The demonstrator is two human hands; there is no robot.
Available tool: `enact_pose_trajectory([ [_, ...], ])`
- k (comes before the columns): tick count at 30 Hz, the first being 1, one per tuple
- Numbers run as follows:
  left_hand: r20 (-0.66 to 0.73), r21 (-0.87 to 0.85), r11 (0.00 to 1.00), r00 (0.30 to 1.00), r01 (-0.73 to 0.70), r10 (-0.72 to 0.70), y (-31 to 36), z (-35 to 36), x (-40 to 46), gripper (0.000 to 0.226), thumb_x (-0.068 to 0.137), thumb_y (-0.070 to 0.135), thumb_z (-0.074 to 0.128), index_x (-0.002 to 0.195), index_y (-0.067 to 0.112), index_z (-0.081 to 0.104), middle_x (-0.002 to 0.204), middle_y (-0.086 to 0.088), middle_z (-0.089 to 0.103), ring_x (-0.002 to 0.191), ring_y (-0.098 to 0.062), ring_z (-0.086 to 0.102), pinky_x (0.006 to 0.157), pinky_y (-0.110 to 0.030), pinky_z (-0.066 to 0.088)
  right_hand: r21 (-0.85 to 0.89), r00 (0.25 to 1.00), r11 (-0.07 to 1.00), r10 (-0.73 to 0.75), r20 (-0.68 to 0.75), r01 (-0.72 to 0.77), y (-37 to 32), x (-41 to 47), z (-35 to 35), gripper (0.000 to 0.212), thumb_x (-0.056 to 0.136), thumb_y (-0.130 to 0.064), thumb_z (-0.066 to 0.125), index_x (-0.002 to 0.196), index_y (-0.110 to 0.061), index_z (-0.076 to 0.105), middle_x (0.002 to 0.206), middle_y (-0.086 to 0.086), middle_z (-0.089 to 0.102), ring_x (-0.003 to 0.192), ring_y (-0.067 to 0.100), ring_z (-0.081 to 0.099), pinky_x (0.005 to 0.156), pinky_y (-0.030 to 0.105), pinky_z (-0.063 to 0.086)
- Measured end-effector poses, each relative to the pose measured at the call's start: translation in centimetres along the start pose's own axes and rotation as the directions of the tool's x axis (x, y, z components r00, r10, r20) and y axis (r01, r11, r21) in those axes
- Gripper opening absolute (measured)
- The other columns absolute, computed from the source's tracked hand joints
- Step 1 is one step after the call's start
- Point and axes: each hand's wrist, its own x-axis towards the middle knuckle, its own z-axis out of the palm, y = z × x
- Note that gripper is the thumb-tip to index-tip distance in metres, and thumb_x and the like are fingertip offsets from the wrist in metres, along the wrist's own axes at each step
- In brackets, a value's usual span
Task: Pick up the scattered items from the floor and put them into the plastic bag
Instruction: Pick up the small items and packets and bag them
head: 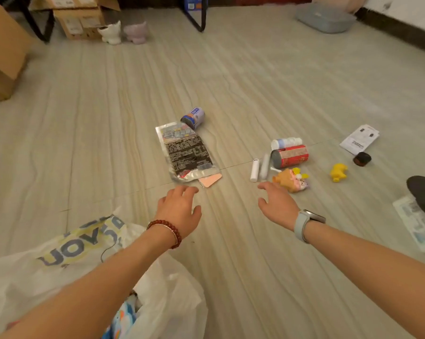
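A white plastic bag (67, 250) with printed letters lies open at the lower left, something blue inside it. My left hand (178, 209) hovers open just short of a silver foil pouch (185, 150) and a pink card (210, 180). A blue can (194, 116) lies behind the pouch. My right hand (277, 203) is open beside an orange plush toy (291, 179). Past it lie a white tube (254, 170), a red can (291, 155), a white bottle (286, 142), a yellow toy (338, 172), a dark cap (362, 159) and a white leaflet (359, 138).
Cardboard boxes (3, 52) stand at the left and back left, with two small ceramic pots (123, 33) near them. A grey basin (326, 19) sits at the back right. A dark shoe (424, 194) rests on a printed packet (419, 226) at the right edge.
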Motion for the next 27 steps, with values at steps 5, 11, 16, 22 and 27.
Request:
enact_pose_trajectory([
  [5, 0.136, -0.01, 1.0, 0.99, 0.025, -0.023, 4.1, 3.2, 3.9, 0.044, 0.091, 0.03, 0.044, 0.134, 0.019, 0.036, 0.139, -0.004, 0.038, 0.127, -0.023, 0.037, 0.103, -0.041, 0.035, -0.079, 0.986, 0.983, 0.166, 0.006, -0.165, 6.6, 2.3, -1.9, 0.048, 0.089, -0.024, 0.049, 0.134, -0.013, 0.038, 0.14, 0.012, 0.039, 0.13, 0.033, 0.032, 0.104, 0.042, 0.036],
  [11, 0.18, -0.088, 0.98, 0.971, 0.176, -0.158, 8.3, 8.1, 11.3, 0.045, 0.092, 0.027, 0.045, 0.134, 0.015, 0.036, 0.14, -0.009, 0.037, 0.125, -0.026, 0.041, 0.104, -0.037, 0.037, -0.176, 0.996, 0.982, 0.047, -0.082, -0.061, 12.5, 8.6, -1.7, 0.064, 0.085, -0.039, 0.052, 0.14, -0.02, 0.025, 0.151, 0.007, 0.02, 0.138, 0.028, 0.016, 0.109, 0.042, 0.026],
  [16, 0.207, -0.125, 0.941, 0.936, 0.314, -0.285, 11.8, 11.7, 17.3, 0.051, 0.092, 0.03, 0.045, 0.138, 0.012, 0.031, 0.142, -0.011, 0.037, 0.126, -0.027, 0.042, 0.102, -0.034, 0.035, -0.159, 1.0, 0.987, 0.007, 0.001, -0.006, 15.3, 12.3, 0.9, 0.066, 0.083, -0.047, 0.05, 0.14, -0.028, 0.023, 0.154, 0.007, 0.014, 0.142, 0.032, 0.006, 0.113, 0.051, 0.012],
  [22, 0.116, -0.058, 0.952, 0.949, 0.3, -0.293, 15.0, 15.7, 23.2, 0.066, 0.088, 0.041, 0.049, 0.141, 0.011, 0.024, 0.142, -0.014, 0.032, 0.128, -0.034, 0.032, 0.104, -0.042, 0.03, -0.216, 0.96, 0.976, -0.058, -0.274, -0.003, 17.2, 12.5, 4.0, 0.054, 0.068, -0.043, 0.058, 0.119, -0.026, 0.051, 0.127, 0.003, 0.054, 0.116, 0.031, 0.048, 0.088, 0.044, 0.039],
  [27, 0.055, 0.117, 0.941, 0.944, 0.318, -0.326, 16.1, 17.7, 24.4, 0.06, 0.089, 0.035, 0.048, 0.138, 0.01, 0.023, 0.134, -0.015, 0.037, 0.122, -0.034, 0.035, 0.092, -0.043, 0.04, -0.274, 0.948, 0.96, -0.027, -0.318, -0.064, 17.4, 11.0, 5.0, 0.054, 0.068, -0.048, 0.056, 0.118, -0.027, 0.05, 0.125, 0.001, 0.056, 0.111, 0.029, 0.048, 0.082, 0.042, 0.038],
])
